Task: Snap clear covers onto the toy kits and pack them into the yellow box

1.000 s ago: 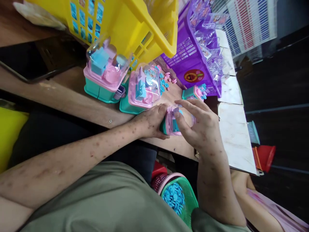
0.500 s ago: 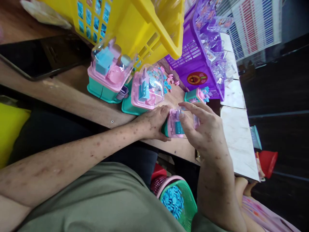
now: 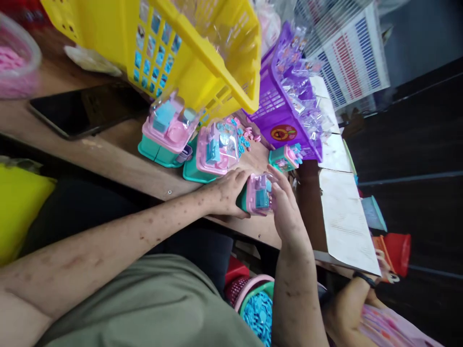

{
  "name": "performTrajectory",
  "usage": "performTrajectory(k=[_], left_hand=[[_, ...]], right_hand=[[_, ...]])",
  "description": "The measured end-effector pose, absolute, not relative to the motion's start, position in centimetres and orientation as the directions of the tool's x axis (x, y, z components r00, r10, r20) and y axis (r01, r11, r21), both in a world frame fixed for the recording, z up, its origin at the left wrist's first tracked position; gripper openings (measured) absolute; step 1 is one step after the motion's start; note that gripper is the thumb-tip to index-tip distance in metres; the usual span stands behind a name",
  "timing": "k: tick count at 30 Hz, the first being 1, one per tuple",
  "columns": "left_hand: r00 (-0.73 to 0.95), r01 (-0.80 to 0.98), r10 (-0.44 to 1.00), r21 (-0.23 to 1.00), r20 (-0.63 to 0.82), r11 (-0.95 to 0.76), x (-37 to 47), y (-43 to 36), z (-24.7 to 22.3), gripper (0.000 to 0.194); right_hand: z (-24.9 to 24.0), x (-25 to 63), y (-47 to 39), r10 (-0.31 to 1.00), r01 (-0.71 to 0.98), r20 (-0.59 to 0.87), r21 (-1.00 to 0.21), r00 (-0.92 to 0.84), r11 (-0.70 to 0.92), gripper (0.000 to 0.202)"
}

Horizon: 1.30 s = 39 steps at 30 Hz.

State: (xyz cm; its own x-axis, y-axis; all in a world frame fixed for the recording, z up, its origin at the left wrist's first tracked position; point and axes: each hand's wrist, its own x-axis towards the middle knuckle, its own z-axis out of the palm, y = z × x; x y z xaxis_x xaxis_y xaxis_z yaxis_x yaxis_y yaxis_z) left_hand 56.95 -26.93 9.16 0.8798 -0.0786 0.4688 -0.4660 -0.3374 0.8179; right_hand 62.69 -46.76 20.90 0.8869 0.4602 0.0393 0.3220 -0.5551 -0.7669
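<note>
My left hand [image 3: 228, 193] is wrapped around the green base of a small toy box [image 3: 257, 196], tipped on its side at the table's front edge. The box has a pink rim and blue and lilac parts under a clear dome cover. My right hand [image 3: 289, 209] is closed against that cover, its fingers over the far side and its palm side facing the box. Two similar toy boxes with clear covers, one on the left [image 3: 166, 132] and one nearer [image 3: 213, 152], stand beside my left forearm. A smaller coverless one [image 3: 285, 158] lies beyond my right hand.
A yellow basket [image 3: 217, 62] and a purple basket [image 3: 285, 132] of clear-bagged pieces stand behind. Small pink and blue pieces [image 3: 246, 137] lie between. A phone [image 3: 87, 108] rests at left. Below the table is a basket of blue pieces [image 3: 258, 313]. Another person's arm [image 3: 349, 303] shows at lower right.
My right hand has moved left, and the clear cover now sits closer against the pink rim. My left hand keeps its hold on the base. The whole view has shifted slightly.
</note>
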Motion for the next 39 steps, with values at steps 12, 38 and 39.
performTrajectory(k=[12,38,39], left_hand=[[0.611,-0.602,-0.228,0.258,0.758,-0.755,49.1,-25.0,16.2,0.047],[0.808,-0.490,-0.073,0.597,0.585,-0.635,53.9,-35.1,10.4,0.127],[0.806,-0.493,-0.083,0.588,0.586,-0.641,54.0,-35.1,10.1,0.120]], right_hand=[[18.2,65.2,-41.1,0.399,0.406,0.213,-0.768,0.892,-0.496,0.060],[25.7,66.2,-55.1,0.662,0.819,0.504,-0.471,0.555,-0.328,0.017],[27.0,68.8,-53.7,0.629,0.822,0.537,-0.444,0.562,-0.356,0.017]])
